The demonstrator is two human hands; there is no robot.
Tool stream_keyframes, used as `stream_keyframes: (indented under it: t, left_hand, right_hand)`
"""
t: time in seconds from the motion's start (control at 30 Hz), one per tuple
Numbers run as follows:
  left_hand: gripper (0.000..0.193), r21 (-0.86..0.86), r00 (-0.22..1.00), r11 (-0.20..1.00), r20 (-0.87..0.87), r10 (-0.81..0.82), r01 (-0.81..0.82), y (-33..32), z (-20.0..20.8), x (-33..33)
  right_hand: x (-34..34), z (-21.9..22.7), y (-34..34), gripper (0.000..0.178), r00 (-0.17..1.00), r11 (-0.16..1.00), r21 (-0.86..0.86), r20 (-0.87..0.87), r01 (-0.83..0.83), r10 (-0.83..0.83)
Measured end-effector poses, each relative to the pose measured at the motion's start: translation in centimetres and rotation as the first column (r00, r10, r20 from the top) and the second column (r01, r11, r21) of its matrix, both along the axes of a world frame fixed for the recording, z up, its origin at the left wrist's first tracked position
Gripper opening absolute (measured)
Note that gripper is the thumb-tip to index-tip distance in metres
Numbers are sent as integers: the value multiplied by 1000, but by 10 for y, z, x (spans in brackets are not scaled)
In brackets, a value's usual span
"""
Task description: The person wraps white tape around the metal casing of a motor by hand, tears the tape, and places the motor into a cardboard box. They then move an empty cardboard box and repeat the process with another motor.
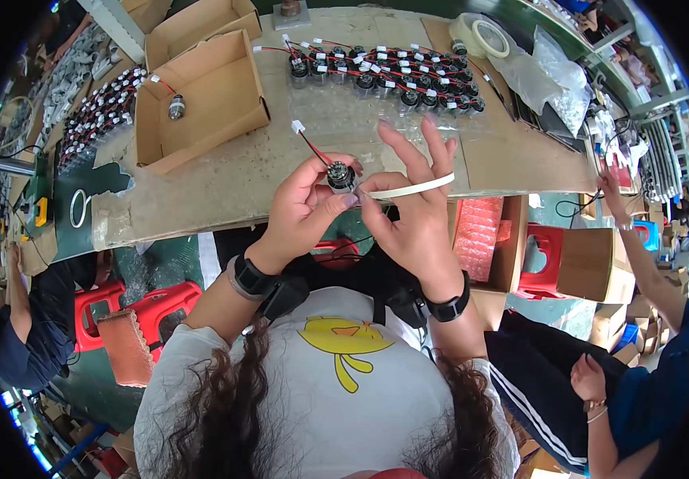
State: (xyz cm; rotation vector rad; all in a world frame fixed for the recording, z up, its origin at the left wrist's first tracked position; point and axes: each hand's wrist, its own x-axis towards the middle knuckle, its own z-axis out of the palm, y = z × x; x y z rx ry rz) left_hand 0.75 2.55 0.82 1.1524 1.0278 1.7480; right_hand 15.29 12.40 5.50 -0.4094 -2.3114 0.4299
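Between the thumb and fingers of my left hand is a small round motor with a black top. Its red and black wires rise up and left to a white connector. My right hand is beside the motor, with thumb and forefinger pinched together near its lower side and the other fingers raised. A narrow white band runs across those fingers from the pinch; whether it is a strip or a thin roll seen edge-on I cannot tell. Both hands are above the near edge of the worktable.
Many wired motors stand in rows on clear plastic at the back. An open cardboard box at left holds one motor. At the back right are a tape roll and plastic bags. Other people work at both sides.
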Motion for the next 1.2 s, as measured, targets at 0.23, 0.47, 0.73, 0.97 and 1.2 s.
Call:
stream_keyframes:
  t: [0.23, 0.47, 0.73, 0.97, 1.2]
  left_hand:
    - [37, 33, 976, 995, -194, 95, -90, -8, 3, -2]
    - [43, 108, 963, 988, 236, -130, 107, -3, 11, -19]
    - [46, 70, 926, 983, 329, -182, 169, -6, 9, -23]
    - [47, 32, 927, 982, 326, -186, 186, -5, 11, -23]
    - [49, 93, 928, 973, 294, -231, 213, -3, 13, -28]
  right_hand:
    - [-7, -2, 26, 9, 917, 914, 82, -84, 397, -391]
    - [4, 7, 33, 6, 980, 991, -76, -160, 111, -122]
    - [13, -19, 22, 8, 989, 956, -293, -135, 16, -59]
    - [22, -26, 13, 9, 995, 943, -333, -94, 3, -37]
    - [26, -28, 10, 10, 998, 936, -351, -59, 9, -32]
